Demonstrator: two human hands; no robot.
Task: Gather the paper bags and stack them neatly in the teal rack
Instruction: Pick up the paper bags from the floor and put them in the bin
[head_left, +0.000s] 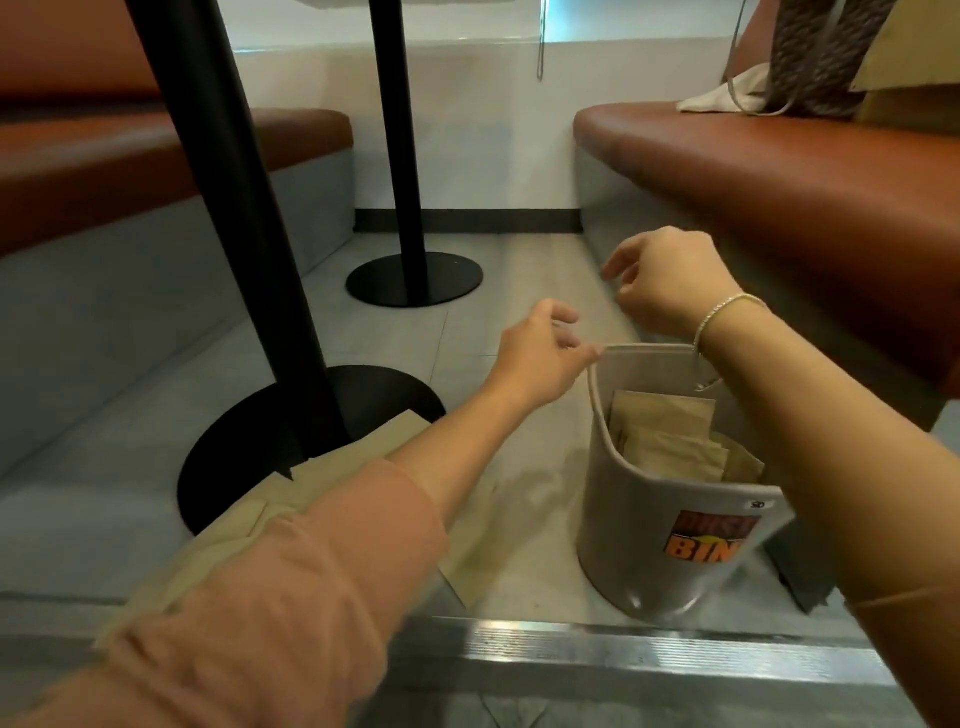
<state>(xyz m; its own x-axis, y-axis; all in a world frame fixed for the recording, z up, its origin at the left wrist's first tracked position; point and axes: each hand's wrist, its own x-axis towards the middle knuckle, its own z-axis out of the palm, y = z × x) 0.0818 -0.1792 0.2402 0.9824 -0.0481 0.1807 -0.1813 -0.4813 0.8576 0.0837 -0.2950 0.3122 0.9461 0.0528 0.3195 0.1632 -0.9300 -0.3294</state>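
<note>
The left hand (540, 358) reaches forward with loosely curled fingers, its fingertips at the back rim of the pale grey-teal plastic rack (670, 525) with an orange sticker, which stands on the grey floor (467, 322); whether it pinches the rim or only touches it I cannot tell. The right hand (670, 280) hovers above and beyond the rack, fingers relaxed and holding nothing. Several flat brown paper bags (670, 441) already stand inside the rack, leaning unevenly. More flat brown paper bags (322, 467) lie on the floor under the left forearm, beside the black round base (311, 441) of the table post.

The likely risk is the rack tipping if the rim is pulled. The bags inside could also slump or crease, spoiling a neat stack. The sleeve may drag the loose bags on the floor.
</note>
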